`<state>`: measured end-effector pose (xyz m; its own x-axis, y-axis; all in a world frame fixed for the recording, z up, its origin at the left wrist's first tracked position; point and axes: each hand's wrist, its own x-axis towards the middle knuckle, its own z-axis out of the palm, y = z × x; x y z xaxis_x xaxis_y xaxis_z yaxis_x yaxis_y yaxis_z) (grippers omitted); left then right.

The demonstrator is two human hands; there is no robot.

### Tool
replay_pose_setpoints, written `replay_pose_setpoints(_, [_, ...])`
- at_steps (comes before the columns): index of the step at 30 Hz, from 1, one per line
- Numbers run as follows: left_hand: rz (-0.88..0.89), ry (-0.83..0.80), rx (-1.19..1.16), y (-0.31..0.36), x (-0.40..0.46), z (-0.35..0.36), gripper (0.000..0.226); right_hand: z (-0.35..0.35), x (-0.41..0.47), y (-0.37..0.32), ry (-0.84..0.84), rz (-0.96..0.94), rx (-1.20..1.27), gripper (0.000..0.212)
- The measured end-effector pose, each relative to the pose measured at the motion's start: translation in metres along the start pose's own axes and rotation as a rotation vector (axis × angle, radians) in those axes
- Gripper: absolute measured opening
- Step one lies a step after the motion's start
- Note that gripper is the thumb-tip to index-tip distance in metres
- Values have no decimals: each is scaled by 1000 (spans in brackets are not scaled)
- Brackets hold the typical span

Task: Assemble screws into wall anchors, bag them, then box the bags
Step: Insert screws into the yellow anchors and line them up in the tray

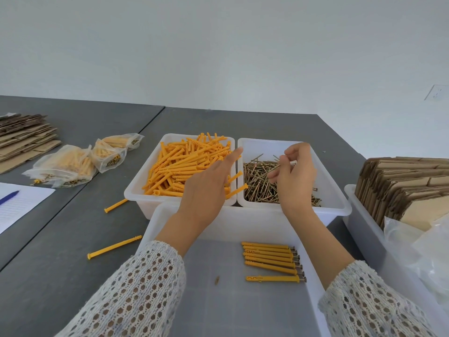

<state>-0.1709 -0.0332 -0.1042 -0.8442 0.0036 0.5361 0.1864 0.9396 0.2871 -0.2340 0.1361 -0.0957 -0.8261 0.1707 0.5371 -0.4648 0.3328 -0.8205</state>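
on lined paper (21, 205), writing unreadable

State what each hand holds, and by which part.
The right hand pinches a screw in its fingers; the exact part is unclear. The left hand holds nothing.

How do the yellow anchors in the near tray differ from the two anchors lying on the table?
The anchors in the near tray have screw heads showing at their right ends; the two loose anchors on the table show none. The tray anchors lie side by side in a neat row; the loose anchors lie apart, slanted. All are yellow plastic.
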Motion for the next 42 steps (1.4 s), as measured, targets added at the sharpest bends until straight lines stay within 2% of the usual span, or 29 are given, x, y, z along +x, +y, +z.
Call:
replay_pose_setpoints(2, [2,-1,22,-1,0,2,76,-1,3,-2,72,134,162,21])
replay_pose_setpoints(5, [-4,-2,17,-1,1,2,63,-6,7,-1,132,270,279,21])
replay_pose_setpoints(8, [38,18,-52,0,-2,3,39,-7,9,0,139,305,327,19])
replay_pose_setpoints(11, [79,10,-92,3,-3,3,31,-4,6,-1,114,292,307,19])
replay_pose_setpoints(18, [110,-36,-102,5,-5,5,32,3,1,-5,46,284,332,16])
replay_pose_setpoints(23, [124,-56,-120,7,-5,8,33,3,2,-4,50,303,357,9])
replay_pose_setpoints(33, [98,-43,-122,4,-4,8,35,2,4,-1,86,376,427,9])
replay_pose_setpoints(42, [102,-25,-130,5,-5,9,33,8,-2,-5,-56,340,456,7])
